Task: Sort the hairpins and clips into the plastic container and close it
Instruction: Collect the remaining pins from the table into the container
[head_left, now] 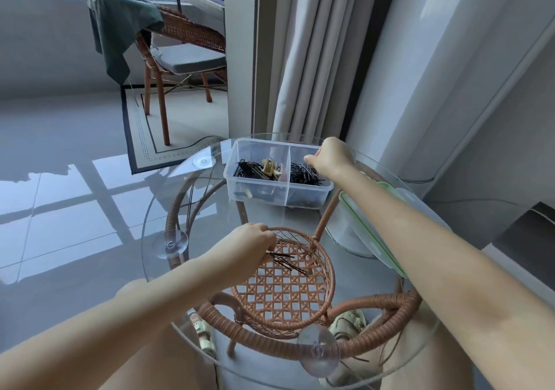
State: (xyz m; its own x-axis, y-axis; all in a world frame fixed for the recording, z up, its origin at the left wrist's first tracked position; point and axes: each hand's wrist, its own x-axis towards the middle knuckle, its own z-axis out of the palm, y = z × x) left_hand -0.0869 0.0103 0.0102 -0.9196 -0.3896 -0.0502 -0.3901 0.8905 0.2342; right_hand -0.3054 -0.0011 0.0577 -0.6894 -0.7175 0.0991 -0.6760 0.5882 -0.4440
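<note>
Your left hand (255,247), lower centre, pinches reserve hairpins (286,262); right hand (330,155), fingers curled, load unseen, poised above container (240,188) for dropping.

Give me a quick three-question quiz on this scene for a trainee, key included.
1. True or false: the lid is already on the plastic container.
2. Which hand grips a bunch of hairpins? A) left hand B) right hand
3. Fill in: the right hand hovers over the container's ____ compartment.
Key: 1 false, the lid lies on the table beside the container; 2 A; 3 right.
</note>
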